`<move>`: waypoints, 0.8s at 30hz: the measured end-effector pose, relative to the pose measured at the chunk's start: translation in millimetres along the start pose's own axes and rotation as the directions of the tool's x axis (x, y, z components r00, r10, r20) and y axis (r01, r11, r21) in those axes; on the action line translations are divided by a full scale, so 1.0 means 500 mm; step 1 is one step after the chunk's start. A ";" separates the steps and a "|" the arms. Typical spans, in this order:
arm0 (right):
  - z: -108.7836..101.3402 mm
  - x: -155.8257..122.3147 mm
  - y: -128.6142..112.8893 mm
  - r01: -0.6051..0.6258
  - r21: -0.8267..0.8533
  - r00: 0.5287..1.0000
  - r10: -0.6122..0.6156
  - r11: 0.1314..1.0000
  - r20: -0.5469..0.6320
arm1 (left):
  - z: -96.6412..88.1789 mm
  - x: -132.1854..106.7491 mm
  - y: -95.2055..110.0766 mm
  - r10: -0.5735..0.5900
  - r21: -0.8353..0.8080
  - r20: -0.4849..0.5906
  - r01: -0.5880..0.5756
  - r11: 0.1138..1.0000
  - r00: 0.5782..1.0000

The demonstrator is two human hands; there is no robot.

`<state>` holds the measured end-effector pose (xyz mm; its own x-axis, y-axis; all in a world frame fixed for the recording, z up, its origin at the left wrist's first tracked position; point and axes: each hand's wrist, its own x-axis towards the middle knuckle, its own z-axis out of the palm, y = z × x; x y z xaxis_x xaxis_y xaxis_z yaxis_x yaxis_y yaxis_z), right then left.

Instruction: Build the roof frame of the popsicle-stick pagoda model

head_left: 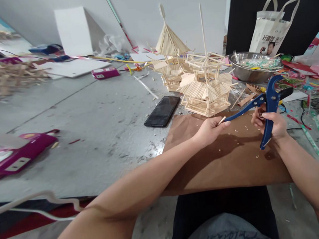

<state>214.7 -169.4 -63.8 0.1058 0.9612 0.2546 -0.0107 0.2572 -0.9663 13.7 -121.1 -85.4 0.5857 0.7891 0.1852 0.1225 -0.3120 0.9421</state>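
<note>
A blue pipe cutter with a hooked jaw is held above the brown paper, its two handles spread wide. My right hand is closed round the handle nearer me. At the tip of the other handle, my left hand has its fingers closed. A short wooden stick also shows at the left thumb and fingers. Just beyond my hands stands a stick-built pavilion model with a slatted roof and one tall upright stick. Behind it is a second pavilion model with a pointed roof.
Brown paper with small chips covers the table's front. A black phone lies left of the models. A metal bowl and a white bag stand back right. Purple packs and a stick pile lie left.
</note>
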 end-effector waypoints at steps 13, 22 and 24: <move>-0.007 -0.009 0.007 0.220 -0.462 0.965 -0.261 0.859 -0.025 | 0.005 -0.015 0.006 0.127 0.137 -0.077 -0.116 0.984 0.989; 0.007 -0.014 0.038 0.364 -0.861 0.918 -0.294 0.355 0.267 | 0.006 -0.016 0.007 0.144 -0.083 -0.196 -0.163 0.983 0.970; 0.014 -0.018 0.037 0.360 -0.866 0.926 -0.248 0.347 0.285 | 0.007 -0.017 0.011 0.125 -0.092 -0.195 -0.145 0.985 0.973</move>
<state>206.7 -172.8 -83.7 -0.1832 0.8545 0.4862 0.8956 0.3489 -0.2758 12.1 -131.3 -83.0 0.4286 0.8319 0.3525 -0.0383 -0.3730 0.9270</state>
